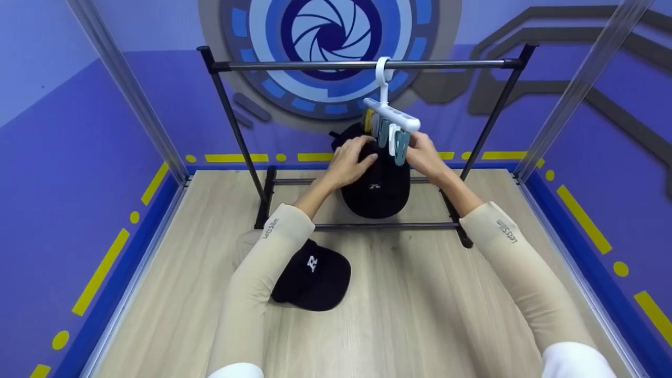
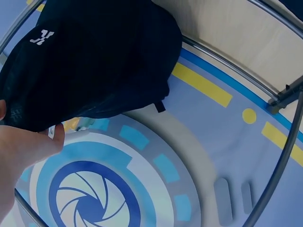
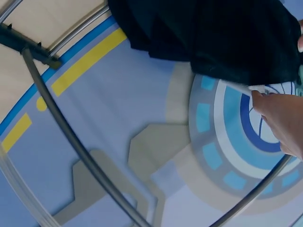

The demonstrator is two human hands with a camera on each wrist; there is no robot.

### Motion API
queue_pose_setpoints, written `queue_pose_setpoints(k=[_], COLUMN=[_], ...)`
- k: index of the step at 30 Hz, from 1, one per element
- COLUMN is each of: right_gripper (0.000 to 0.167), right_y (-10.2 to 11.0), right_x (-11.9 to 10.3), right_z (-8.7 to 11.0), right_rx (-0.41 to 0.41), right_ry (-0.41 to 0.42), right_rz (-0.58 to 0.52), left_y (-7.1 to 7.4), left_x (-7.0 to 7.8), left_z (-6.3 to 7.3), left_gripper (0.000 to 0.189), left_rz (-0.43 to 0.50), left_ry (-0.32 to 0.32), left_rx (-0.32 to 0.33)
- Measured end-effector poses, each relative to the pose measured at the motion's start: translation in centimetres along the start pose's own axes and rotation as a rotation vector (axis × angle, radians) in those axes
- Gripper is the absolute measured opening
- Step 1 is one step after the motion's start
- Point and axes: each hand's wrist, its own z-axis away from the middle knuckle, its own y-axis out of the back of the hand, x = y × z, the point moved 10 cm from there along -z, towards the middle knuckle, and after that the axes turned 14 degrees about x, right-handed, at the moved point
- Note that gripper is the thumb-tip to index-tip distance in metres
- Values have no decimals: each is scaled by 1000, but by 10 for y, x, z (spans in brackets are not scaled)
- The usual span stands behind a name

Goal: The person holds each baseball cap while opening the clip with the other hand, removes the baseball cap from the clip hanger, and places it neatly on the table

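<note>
A black cap (image 1: 375,197) with a small white emblem hangs brim-down below a white clip hanger (image 1: 391,114). My left hand (image 1: 349,164) grips the cap's upper edge, thumb and fingers on opposite sides of the cloth in the left wrist view. On the right, my right hand (image 1: 424,156) pinches at the nearest dark green clip (image 1: 401,148); its fingertips are partly hidden behind that clip. In the right wrist view, the right fingers (image 3: 277,111) lie against the cap's edge (image 3: 236,61). Whether the clip bites the cloth is unclear.
The hanger hooks over the metal rail of a black-ended rack (image 1: 304,66). A second black cap (image 1: 315,278) with a white R lies on the wood-look floor (image 1: 399,315), beneath my left forearm. Behind that sleeve a beige item (image 1: 245,245) is partly hidden. Blue panels (image 1: 68,157) enclose the space.
</note>
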Motion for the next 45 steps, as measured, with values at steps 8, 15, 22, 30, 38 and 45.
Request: queue_pose_setpoints(k=[8, 15, 22, 30, 38, 45], right_gripper=[17, 30, 52, 48, 47, 35], right_y=[-5, -12, -15, -12, -5, 4], right_x=[3, 0, -8, -11, -8, -8], right_z=[-7, -8, -12, -12, -15, -19], right_rx=[48, 6, -5, 16, 76, 162], right_ry=[18, -14, -9, -53, -118, -119], right_rz=[-82, -182, -242, -285, -175, -107], left_y=[1, 6, 10, 11, 14, 15], left_x=[6, 5, 5, 10, 12, 14], left_z=[-2, 5, 7, 9, 13, 14], left_gripper=[37, 35, 33, 28, 30, 32], left_rz=[16, 51, 113, 266, 332, 347], left_ry=[-2, -16, -31, 11, 86, 109], left_rx=[39, 68, 90, 91, 77, 82])
